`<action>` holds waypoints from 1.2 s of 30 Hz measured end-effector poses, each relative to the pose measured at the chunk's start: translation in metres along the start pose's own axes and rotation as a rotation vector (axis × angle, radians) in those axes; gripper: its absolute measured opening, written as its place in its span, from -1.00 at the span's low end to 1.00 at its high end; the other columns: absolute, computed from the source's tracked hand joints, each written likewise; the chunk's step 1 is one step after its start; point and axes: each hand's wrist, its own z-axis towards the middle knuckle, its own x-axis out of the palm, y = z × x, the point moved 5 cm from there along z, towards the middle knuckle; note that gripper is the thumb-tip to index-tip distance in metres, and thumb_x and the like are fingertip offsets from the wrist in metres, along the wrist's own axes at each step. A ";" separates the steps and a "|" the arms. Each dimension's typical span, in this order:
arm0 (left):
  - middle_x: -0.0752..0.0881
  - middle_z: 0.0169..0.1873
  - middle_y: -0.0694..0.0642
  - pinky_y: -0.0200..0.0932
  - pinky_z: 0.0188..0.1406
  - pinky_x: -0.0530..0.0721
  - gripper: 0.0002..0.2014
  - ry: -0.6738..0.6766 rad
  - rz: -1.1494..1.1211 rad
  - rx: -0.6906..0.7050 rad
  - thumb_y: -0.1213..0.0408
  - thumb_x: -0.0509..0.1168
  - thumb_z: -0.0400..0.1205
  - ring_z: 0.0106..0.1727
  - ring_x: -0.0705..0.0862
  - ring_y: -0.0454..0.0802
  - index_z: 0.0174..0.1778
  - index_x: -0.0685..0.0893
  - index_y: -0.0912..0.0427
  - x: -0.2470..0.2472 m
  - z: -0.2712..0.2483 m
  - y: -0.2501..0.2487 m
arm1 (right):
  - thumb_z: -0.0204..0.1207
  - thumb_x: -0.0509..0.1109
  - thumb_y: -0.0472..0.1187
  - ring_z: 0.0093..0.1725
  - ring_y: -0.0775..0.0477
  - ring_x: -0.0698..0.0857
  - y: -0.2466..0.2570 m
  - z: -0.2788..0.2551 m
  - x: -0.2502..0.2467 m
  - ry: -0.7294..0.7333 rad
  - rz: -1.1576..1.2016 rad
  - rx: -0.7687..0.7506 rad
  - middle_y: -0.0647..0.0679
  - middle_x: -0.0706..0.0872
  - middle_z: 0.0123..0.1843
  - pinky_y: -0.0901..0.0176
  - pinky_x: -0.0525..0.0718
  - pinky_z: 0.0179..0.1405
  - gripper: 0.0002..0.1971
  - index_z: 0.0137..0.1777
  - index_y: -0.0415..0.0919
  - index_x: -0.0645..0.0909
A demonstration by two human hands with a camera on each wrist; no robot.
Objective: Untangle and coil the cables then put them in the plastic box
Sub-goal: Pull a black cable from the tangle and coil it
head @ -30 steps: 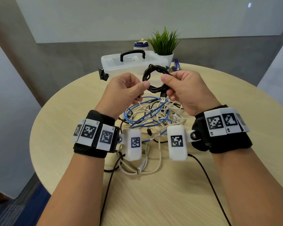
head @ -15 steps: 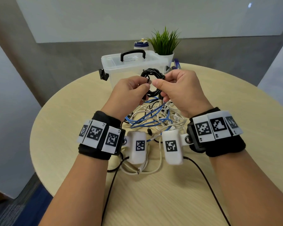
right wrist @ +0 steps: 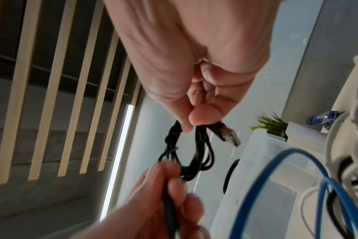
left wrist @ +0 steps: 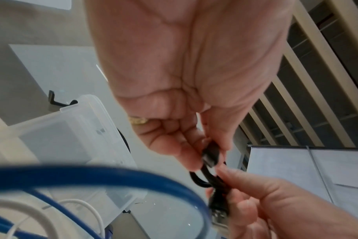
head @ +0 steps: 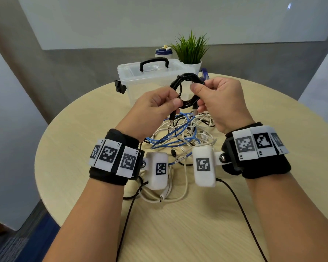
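Note:
A black cable (head: 186,78) wound into a small coil hangs in the air between both hands. My left hand (head: 159,104) pinches the coil's lower left side (left wrist: 209,158), and one plug end dangles below it. My right hand (head: 214,95) pinches the coil's upper right side (right wrist: 186,145), with a USB plug (right wrist: 229,135) sticking out past its fingers. Under the hands a tangle of blue cable (head: 170,137) and white cables (head: 201,125) lies on the round wooden table (head: 273,205). The clear plastic box (head: 140,80) with a black handle stands behind, its lid on.
A potted green plant (head: 190,48) and a blue-capped bottle (head: 163,52) stand behind the box. A blue object (head: 204,73) peeks out right of the box. Thin black leads from the wrist cameras trail toward the table's near edge (head: 125,220).
My hands have drawn slightly apart and the coil has risen and opened into a rounder loop. My right hand has shifted up to the coil's top right.

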 end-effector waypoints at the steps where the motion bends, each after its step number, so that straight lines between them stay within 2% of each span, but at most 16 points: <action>1: 0.61 -0.39 0.06 -0.40 -0.29 0.51 -0.86 0.021 -0.032 0.014 0.42 0.21 0.68 -0.36 0.53 -0.15 -0.18 0.61 0.24 -0.001 -0.001 -0.001 | 0.48 0.52 -0.20 -0.65 0.10 0.56 -0.001 0.002 -0.003 -0.004 0.001 0.006 -0.11 0.65 -0.47 0.17 0.61 -0.55 -0.82 -0.29 -0.22 0.63; 7: 0.57 -0.40 0.07 -0.33 -0.33 0.54 -0.89 0.032 -0.097 0.047 0.29 0.21 0.59 -0.34 0.49 -0.12 -0.23 0.60 0.14 -0.011 -0.001 0.002 | 0.48 0.52 -0.21 -0.66 0.10 0.51 -0.005 0.007 -0.010 0.019 -0.042 0.019 -0.12 0.63 -0.48 0.27 0.53 -0.60 -0.82 -0.31 -0.20 0.64; 11: 0.56 -0.40 0.07 -0.33 -0.32 0.52 -0.88 0.080 -0.102 0.054 0.29 0.20 0.60 -0.36 0.48 -0.15 -0.22 0.59 0.16 -0.009 -0.002 0.002 | 0.49 0.51 -0.20 -0.69 0.14 0.49 -0.005 0.008 -0.012 0.021 -0.081 0.015 -0.09 0.61 -0.48 0.31 0.51 -0.63 -0.85 -0.24 -0.23 0.65; 13: 0.57 -0.41 0.00 -0.34 -0.32 0.52 -0.89 0.078 -0.099 0.043 0.30 0.21 0.60 -0.36 0.48 -0.16 -0.22 0.61 0.15 -0.011 -0.002 0.003 | 0.50 0.50 -0.20 -0.69 0.13 0.48 -0.005 0.007 -0.011 0.021 -0.085 0.006 -0.10 0.61 -0.49 0.30 0.51 -0.63 -0.84 -0.23 -0.25 0.65; 15: 0.59 -0.41 -0.08 -0.35 -0.28 0.52 -0.89 0.026 -0.005 0.032 0.30 0.27 0.61 -0.35 0.50 -0.19 -0.22 0.64 0.08 -0.016 -0.001 0.007 | 0.51 0.49 -0.21 -0.67 0.11 0.48 -0.005 0.007 -0.011 0.025 -0.069 0.008 -0.10 0.60 -0.49 0.29 0.49 -0.63 -0.84 -0.26 -0.24 0.64; 17: 0.61 -0.35 -0.09 -0.28 -0.20 0.54 -0.85 -0.070 0.175 0.042 0.28 0.34 0.62 -0.30 0.53 -0.16 -0.24 0.67 -0.04 -0.021 0.001 0.009 | 0.52 0.47 -0.23 -0.65 0.11 0.47 -0.005 0.008 -0.012 0.036 -0.039 0.017 -0.11 0.59 -0.48 0.30 0.48 -0.63 -0.85 -0.25 -0.25 0.64; 19: 0.62 -0.30 -0.05 -0.15 -0.14 0.58 -0.84 -0.135 0.264 0.043 0.26 0.38 0.60 -0.27 0.57 -0.09 -0.26 0.67 -0.11 -0.023 0.003 0.009 | 0.54 0.45 -0.25 -0.63 0.10 0.47 -0.004 0.009 -0.013 0.049 0.022 0.035 -0.11 0.57 -0.47 0.32 0.47 -0.65 -0.87 -0.23 -0.25 0.65; 21: 0.65 -0.30 0.04 -0.04 -0.11 0.64 -0.80 -0.140 0.287 0.024 0.27 0.40 0.57 -0.27 0.60 -0.02 -0.29 0.64 -0.15 -0.022 0.004 0.009 | 0.54 0.45 -0.27 -0.60 0.07 0.46 -0.004 0.009 -0.013 0.064 0.084 0.050 -0.10 0.57 -0.47 0.32 0.46 -0.65 -0.88 -0.22 -0.24 0.66; 24: 0.68 -0.36 0.10 0.07 -0.13 0.71 -0.80 -0.164 0.371 0.013 0.29 0.41 0.55 -0.30 0.63 0.07 -0.32 0.64 -0.09 -0.023 0.003 0.008 | 0.54 0.45 -0.28 -0.58 0.06 0.46 -0.001 0.006 -0.009 0.099 0.141 0.056 -0.12 0.55 -0.45 0.32 0.45 -0.65 -0.88 -0.23 -0.24 0.65; 27: 0.71 -0.37 0.12 0.10 -0.07 0.71 -0.89 -0.291 0.416 0.032 0.32 0.36 0.57 -0.29 0.69 0.03 -0.25 0.67 0.04 -0.029 0.003 0.008 | 0.54 0.44 -0.31 -0.57 0.10 0.45 0.001 0.002 -0.003 0.158 0.214 0.098 -0.17 0.54 -0.38 0.34 0.42 -0.67 -0.87 -0.24 -0.27 0.63; 29: 0.72 -0.36 0.16 0.09 -0.09 0.73 -0.90 -0.401 0.345 0.057 0.35 0.33 0.58 -0.31 0.73 0.01 -0.23 0.67 0.10 -0.033 0.002 0.007 | 0.54 0.42 -0.33 -0.58 0.14 0.45 0.001 -0.001 0.000 0.206 0.259 0.147 -0.22 0.55 -0.30 0.37 0.40 -0.69 -0.86 -0.25 -0.30 0.62; 31: 0.71 -0.37 0.14 -0.01 -0.16 0.76 -0.89 -0.457 0.200 0.040 0.41 0.31 0.59 -0.35 0.75 -0.05 -0.24 0.65 0.17 -0.033 0.001 0.006 | 0.55 0.41 -0.33 -0.58 0.17 0.45 0.001 -0.003 0.003 0.245 0.279 0.204 -0.22 0.57 -0.26 0.40 0.40 -0.69 -0.86 -0.25 -0.31 0.63; 33: 0.71 -0.37 0.13 -0.17 -0.27 0.75 -0.84 -0.420 0.019 -0.014 0.46 0.30 0.62 -0.38 0.76 -0.12 -0.26 0.62 0.17 -0.031 0.001 0.007 | 0.55 0.40 -0.33 -0.59 0.19 0.44 -0.001 -0.005 0.003 0.257 0.298 0.249 -0.14 0.63 -0.28 0.42 0.39 -0.70 -0.85 -0.25 -0.31 0.64; 36: 0.75 -0.36 0.15 -0.31 -0.39 0.71 -0.81 -0.286 -0.247 -0.091 0.48 0.25 0.65 -0.38 0.78 -0.11 -0.27 0.53 0.20 -0.023 0.001 0.008 | 0.57 0.39 -0.32 -0.60 0.20 0.44 -0.003 -0.005 0.003 0.240 0.335 0.296 -0.06 0.67 -0.31 0.45 0.38 -0.71 -0.84 -0.24 -0.30 0.65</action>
